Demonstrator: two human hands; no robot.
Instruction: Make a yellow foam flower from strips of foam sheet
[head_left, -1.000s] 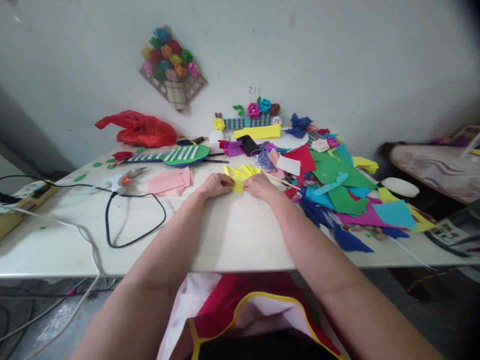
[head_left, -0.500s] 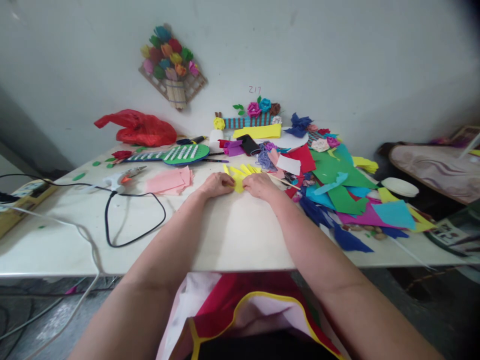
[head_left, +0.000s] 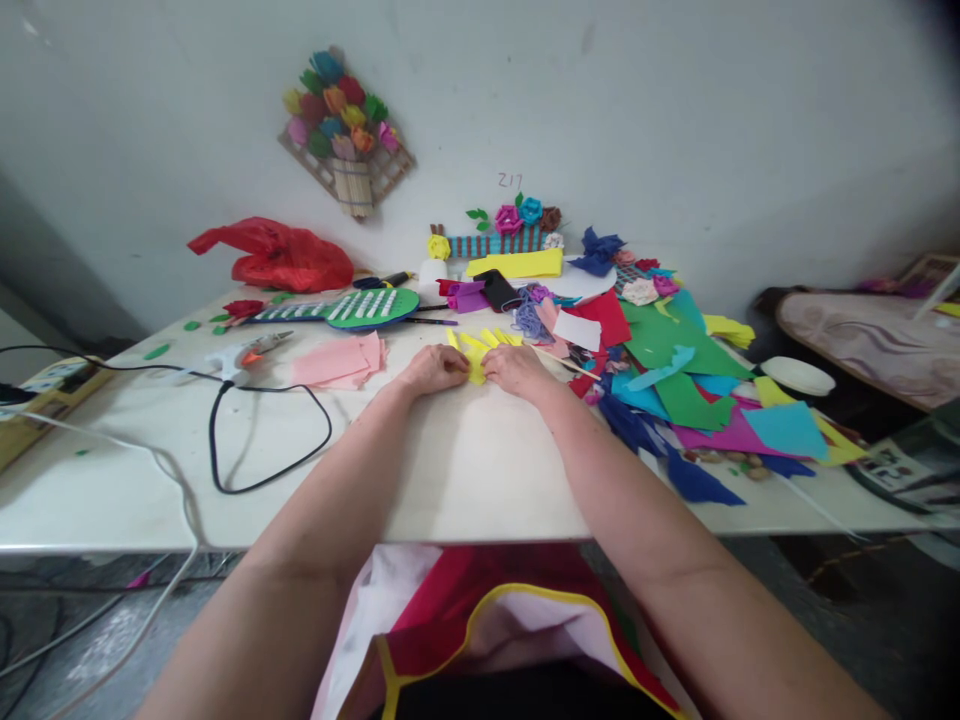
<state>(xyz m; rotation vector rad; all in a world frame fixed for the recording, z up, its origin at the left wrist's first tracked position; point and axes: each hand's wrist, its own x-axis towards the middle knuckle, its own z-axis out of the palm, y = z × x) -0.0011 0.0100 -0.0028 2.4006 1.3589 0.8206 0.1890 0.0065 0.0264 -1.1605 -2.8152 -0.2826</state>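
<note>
A small piece of yellow paper (head_left: 477, 372) lies low over the white table, pinched between both hands. My left hand (head_left: 437, 369) closes its fingertips on the paper's left edge. On the right edge, my right hand (head_left: 517, 370) grips it the same way. Several yellow paper strips (head_left: 493, 338) fan out just beyond the fingers. A stack of pink paper pieces (head_left: 341, 362) sits left of my left hand, and a thin wooden stick (head_left: 559, 360) lies by my right hand.
A hot glue gun (head_left: 232, 365) with a looped black cable and pliers are on the left. Coloured paper scraps (head_left: 675, 350) cover the right side. Behind stand a green guitar-shaped craft (head_left: 371, 308), a red plastic bag (head_left: 289, 257), a phone (head_left: 497, 290) and folded yellow paper (head_left: 517, 264).
</note>
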